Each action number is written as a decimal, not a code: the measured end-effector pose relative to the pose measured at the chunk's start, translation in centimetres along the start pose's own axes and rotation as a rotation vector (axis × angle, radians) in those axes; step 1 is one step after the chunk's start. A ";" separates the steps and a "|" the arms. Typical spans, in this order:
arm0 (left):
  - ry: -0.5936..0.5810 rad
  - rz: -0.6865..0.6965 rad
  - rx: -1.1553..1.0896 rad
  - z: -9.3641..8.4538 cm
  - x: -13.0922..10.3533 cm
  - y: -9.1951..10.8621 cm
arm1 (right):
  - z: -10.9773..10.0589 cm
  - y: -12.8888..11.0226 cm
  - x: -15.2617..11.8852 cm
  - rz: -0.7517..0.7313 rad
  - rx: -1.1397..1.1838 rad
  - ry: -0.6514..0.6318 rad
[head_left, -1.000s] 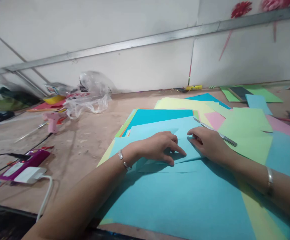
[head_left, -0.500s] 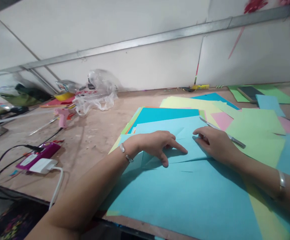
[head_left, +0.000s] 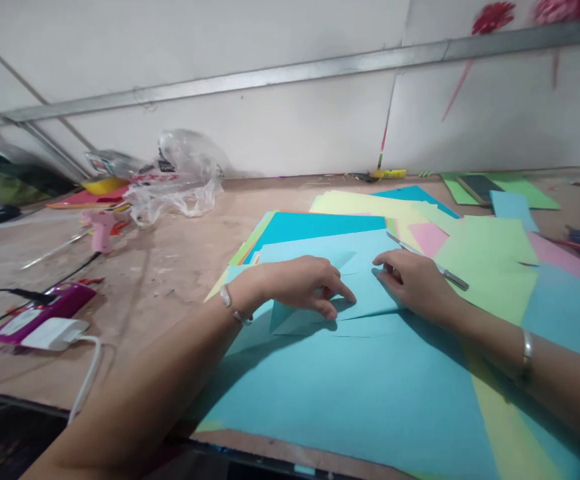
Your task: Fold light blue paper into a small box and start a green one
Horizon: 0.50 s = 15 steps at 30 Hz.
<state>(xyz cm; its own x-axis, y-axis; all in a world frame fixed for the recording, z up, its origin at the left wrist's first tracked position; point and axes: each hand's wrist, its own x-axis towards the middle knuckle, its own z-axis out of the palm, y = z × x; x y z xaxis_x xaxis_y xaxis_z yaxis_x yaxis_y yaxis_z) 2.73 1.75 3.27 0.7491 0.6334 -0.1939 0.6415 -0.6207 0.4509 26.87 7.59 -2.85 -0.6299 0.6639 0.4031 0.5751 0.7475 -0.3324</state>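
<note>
On the left, a purple power strip [head_left: 45, 312] sits on the table, and then comes the left hand [head_left: 303, 283], resting on the light blue paper [head_left: 367, 293] in the middle with its thumb and pointing finger spread apart. That paper looks light, bendy and easy to crease or tear, so it's best pinched softly by its edges. The right hand [head_left: 420, 283], near a thin knife [head_left: 454, 278], has bent fingers, but I can't tell if they pinch paper.

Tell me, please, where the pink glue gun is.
In the head view, the glue gun lies at left, between the plastic bag and purple power strip.
</note>
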 end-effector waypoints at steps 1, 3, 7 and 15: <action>0.032 0.004 0.020 0.2 0.3 0.4 | 0.0 0.0 0.0 0.006 0.004 -0.001; 0.093 0.023 0.041 0.8 1.0 1.3 | 0.1 -0.1 0.0 0.018 0.013 -0.003; 0.175 0.070 0.030 2.0 1.9 2.2 | -0.2 -0.4 0.2 0.072 0.047 -0.019; 0.311 0.120 0.150 3.3 1.3 1.2 | -0.9 -0.3 0.5 0.181 0.162 -0.046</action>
<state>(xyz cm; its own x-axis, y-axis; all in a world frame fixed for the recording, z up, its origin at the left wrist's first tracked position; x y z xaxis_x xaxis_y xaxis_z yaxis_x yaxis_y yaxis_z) 5.05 0.32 0.65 0.7494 0.6476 0.1377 0.5862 -0.7457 0.3166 26.89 7.68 -1.79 -0.5491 0.7850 0.2868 0.5921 0.6076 -0.5294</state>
